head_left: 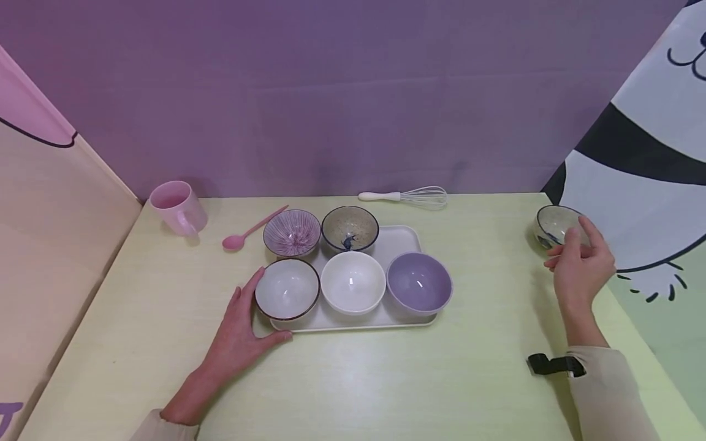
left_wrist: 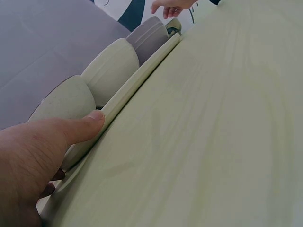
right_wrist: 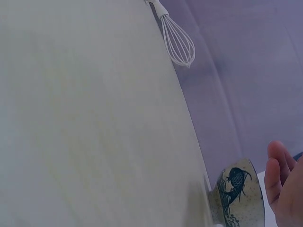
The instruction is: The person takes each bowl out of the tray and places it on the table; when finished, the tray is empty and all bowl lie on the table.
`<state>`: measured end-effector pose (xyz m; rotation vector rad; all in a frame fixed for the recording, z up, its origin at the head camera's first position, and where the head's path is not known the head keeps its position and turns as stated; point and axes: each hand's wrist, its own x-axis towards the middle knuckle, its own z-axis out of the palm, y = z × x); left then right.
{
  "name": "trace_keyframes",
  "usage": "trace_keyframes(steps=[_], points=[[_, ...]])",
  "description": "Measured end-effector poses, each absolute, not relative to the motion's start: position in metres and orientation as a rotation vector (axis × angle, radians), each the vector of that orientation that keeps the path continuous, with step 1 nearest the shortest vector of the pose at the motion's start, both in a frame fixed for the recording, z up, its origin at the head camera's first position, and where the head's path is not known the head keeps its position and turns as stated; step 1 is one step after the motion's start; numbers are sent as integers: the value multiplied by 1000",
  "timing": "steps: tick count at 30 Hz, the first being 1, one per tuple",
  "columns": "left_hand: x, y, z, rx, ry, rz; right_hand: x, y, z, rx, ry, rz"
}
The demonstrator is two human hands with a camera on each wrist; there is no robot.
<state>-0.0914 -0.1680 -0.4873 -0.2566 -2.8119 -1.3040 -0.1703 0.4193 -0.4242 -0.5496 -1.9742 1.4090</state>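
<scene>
My left hand (head_left: pixel 237 334) grips the near left corner of a white tray (head_left: pixel 402 236), its thumb (left_wrist: pixel 87 126) along the front rim and its fingers at the left side. Beside those fingers sits a brown-rimmed white bowl (head_left: pixel 287 289). The tray also bears a plain white bowl (head_left: pixel 353 283), a purple bowl (head_left: pixel 419 283), a purple-striped bowl (head_left: pixel 292 234) and a beige bowl with a blue motif (head_left: pixel 350 228). At the far right my right hand (head_left: pixel 583 272), fingers loosely bent and holding nothing, hovers by a fish-patterned bowl (right_wrist: pixel 241 194); contact cannot be made out.
A pink mug (head_left: pixel 179 208) stands at the back left, with a pink spoon (head_left: pixel 250 231) between it and the tray. Behind the tray a white whisk (head_left: pixel 408 196) lies along the table's back edge. Purple fabric (head_left: pixel 353 104) hangs behind the table (head_left: pixel 358 386).
</scene>
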Motion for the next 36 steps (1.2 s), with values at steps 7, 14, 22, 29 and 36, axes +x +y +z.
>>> trace_keyframes(steps=[7, 14, 22, 29, 36], points=[[-91, -168, -488, -254, -2821, -1289, -165, 412, -426, -481, -1985, 1406], [-92, -168, -488, -284, -2805, -1291, -154, 401, -425, -463, -2102, 1360], [-91, -168, -486, -254, -2816, -1297, -147, 382, -423, -340, -2197, 1371], [-91, -167, -487, -265, -2804, -1303, -139, 366, -423, -191, -2236, 1391], [-91, -168, -488, -265, -2806, -1294, -130, 351, -424, -43, -2324, 1384]])
